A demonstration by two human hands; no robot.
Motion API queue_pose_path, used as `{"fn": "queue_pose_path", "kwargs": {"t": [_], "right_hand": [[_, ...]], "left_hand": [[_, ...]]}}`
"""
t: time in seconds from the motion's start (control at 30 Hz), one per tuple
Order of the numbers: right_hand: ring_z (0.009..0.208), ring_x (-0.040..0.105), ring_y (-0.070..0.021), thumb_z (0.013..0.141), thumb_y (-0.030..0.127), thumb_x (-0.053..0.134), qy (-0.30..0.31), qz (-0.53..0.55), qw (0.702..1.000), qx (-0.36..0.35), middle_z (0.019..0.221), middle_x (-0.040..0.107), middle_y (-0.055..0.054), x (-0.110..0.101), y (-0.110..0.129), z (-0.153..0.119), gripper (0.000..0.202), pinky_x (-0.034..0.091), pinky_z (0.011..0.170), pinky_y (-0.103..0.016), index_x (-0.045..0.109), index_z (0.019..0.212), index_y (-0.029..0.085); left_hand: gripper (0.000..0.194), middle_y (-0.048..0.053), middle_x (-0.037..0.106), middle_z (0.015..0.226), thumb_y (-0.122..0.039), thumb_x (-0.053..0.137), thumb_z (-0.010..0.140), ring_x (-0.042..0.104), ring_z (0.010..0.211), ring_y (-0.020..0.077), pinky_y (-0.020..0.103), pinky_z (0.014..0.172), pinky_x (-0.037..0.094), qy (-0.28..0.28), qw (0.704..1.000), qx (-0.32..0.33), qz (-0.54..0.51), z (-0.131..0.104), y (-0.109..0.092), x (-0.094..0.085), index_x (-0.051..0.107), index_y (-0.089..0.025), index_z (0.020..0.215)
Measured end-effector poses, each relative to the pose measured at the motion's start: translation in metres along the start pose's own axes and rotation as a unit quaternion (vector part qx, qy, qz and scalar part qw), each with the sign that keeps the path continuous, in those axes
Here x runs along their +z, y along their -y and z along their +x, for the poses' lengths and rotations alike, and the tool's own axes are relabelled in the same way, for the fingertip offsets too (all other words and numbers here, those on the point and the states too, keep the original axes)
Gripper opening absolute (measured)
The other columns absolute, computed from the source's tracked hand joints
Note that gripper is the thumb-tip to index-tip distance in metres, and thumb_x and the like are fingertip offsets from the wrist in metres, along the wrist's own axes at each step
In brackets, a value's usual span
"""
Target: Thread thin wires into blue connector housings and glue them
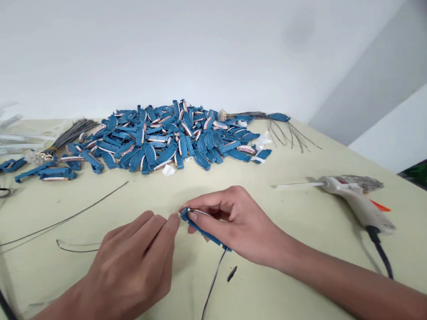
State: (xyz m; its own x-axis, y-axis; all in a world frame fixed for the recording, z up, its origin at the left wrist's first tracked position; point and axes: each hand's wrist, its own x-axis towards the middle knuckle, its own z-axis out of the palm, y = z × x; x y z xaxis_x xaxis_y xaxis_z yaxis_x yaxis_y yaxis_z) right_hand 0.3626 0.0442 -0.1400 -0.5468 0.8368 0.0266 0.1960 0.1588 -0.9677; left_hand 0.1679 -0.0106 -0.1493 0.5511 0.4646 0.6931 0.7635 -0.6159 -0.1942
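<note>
Where the pale green table [283,297] meets the wall [204,42], a pile of blue parts [153,145] is spread. The right hand [240,222] is extended from the lower right, with the wrist roughly level and the back of the hand turned up. The left hand [136,264] is brought in from the lower left, knuckles upward and fingers curled. A glue gun [352,193] is laid to the right, its white rod directed left; no marking on it can be read. Grey wire bundles [74,129] are placed beside the pile. The held blue part [214,238] is gripped between right thumb and fingers, tilted, in front of the pile. At its upper end the left thumb and index fingertip are pressed together; whether anything is pinched cannot be told. From its lower end a dark wire [210,294] is trailed, beside a black fragment [232,273]. Reddish lettering is carried by white strips on the piled parts, too small to be read.
</note>
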Motion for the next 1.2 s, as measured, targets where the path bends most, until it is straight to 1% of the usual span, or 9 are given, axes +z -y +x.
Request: {"fn": "queue_pose_path", "kwargs": {"t": [0.13,0.27,0.47,0.6,0.77,0.9,1.0,1.1,1.2], "right_hand": [[0.049,0.039,-0.0054,0.083,0.014,0.056,0.002,-0.004,1.0,-0.006,0.066,0.069,-0.002,0.0,0.0,-0.001,0.019,0.031,0.042,-0.017,0.071,0.071,0.013],[0.053,0.043,-0.0073,0.085,0.015,0.056,0.001,-0.017,1.0,-0.027,0.069,0.07,-0.002,0.0,0.001,-0.003,0.02,0.034,0.046,-0.019,0.075,0.079,0.015],[0.053,0.046,-0.0085,0.083,0.015,0.056,0.009,-0.005,0.998,-0.055,0.072,0.073,-0.006,-0.003,0.004,-0.003,0.022,0.034,0.046,-0.021,0.078,0.084,0.013],[0.058,0.054,-0.0113,0.087,0.022,0.057,0.017,0.028,0.999,-0.039,0.075,0.074,-0.008,-0.003,0.004,-0.003,0.027,0.04,0.05,-0.022,0.08,0.096,0.012],[0.058,0.058,-0.0128,0.091,0.034,0.06,0.011,0.045,0.999,-0.001,0.077,0.074,-0.008,-0.003,0.001,-0.002,0.027,0.041,0.05,-0.023,0.081,0.092,0.016],[0.07,0.065,-0.0166,0.091,0.039,0.058,0.02,0.134,0.991,0.004,0.081,0.075,-0.008,-0.006,0.002,0.0,0.033,0.049,0.061,-0.026,0.082,0.095,0.017],[0.067,0.064,-0.0151,0.091,0.042,0.055,0.016,0.194,0.981,0.001,0.076,0.074,-0.008,-0.007,0.004,0.0,0.038,0.05,0.062,-0.025,0.082,0.092,0.015],[0.062,0.061,-0.012,0.09,0.045,0.065,0.019,0.179,0.983,0.017,0.073,0.072,-0.006,-0.009,0.005,0.001,0.034,0.048,0.057,-0.023,0.082,0.093,0.015],[0.066,0.064,-0.0129,0.083,0.043,0.075,0.043,0.155,0.986,0.039,0.082,0.075,-0.007,-0.012,0.004,0.004,0.033,0.05,0.063,-0.024,0.08,0.1,0.015]], "left_hand": [[0.013,0.001,0.062,0.069,-0.005,0.053,0.091,0.055,0.056,0.0146,0.028,0.05,0.042,0.011,0.997,-0.057,-0.057,0.002,-0.001,0.001,0.061,-0.013,0.099],[0.014,-0.002,0.059,0.067,-0.008,0.052,0.092,0.053,0.055,0.0121,0.025,0.051,0.042,0.029,0.993,-0.079,-0.087,0.005,-0.003,0.003,0.06,-0.012,0.103],[0.013,-0.002,0.058,0.067,-0.007,0.05,0.092,0.051,0.054,0.0105,0.023,0.051,0.041,0.026,0.987,-0.095,-0.127,0.006,-0.005,0.002,0.058,-0.015,0.097],[0.015,-0.003,0.057,0.068,-0.006,0.051,0.092,0.05,0.055,0.0097,0.022,0.052,0.04,0.027,0.982,-0.111,-0.147,0.006,-0.004,0.002,0.059,-0.017,0.1],[0.018,-0.004,0.057,0.07,-0.005,0.051,0.092,0.048,0.055,0.0078,0.021,0.053,0.038,0.023,0.982,-0.114,-0.149,0.006,-0.005,0.001,0.06,-0.016,0.104],[0.015,-0.003,0.058,0.068,-0.005,0.052,0.092,0.049,0.055,0.0083,0.021,0.053,0.039,0.019,0.981,-0.121,-0.149,0.006,-0.006,0.001,0.06,-0.015,0.099],[0.013,-0.003,0.057,0.066,-0.006,0.053,0.092,0.049,0.054,0.0087,0.022,0.052,0.039,0.019,0.98,-0.133,-0.15,0.005,-0.005,0.001,0.061,-0.015,0.096],[0.012,-0.003,0.057,0.064,-0.008,0.052,0.092,0.05,0.052,0.0089,0.022,0.05,0.039,0.018,0.979,-0.146,-0.144,0.004,-0.004,0.002,0.062,-0.016,0.093],[0.012,-0.003,0.061,0.064,-0.011,0.052,0.092,0.053,0.051,0.0085,0.021,0.05,0.041,0.011,0.977,-0.157,-0.146,0.004,-0.002,0.002,0.062,-0.017,0.092]]}}
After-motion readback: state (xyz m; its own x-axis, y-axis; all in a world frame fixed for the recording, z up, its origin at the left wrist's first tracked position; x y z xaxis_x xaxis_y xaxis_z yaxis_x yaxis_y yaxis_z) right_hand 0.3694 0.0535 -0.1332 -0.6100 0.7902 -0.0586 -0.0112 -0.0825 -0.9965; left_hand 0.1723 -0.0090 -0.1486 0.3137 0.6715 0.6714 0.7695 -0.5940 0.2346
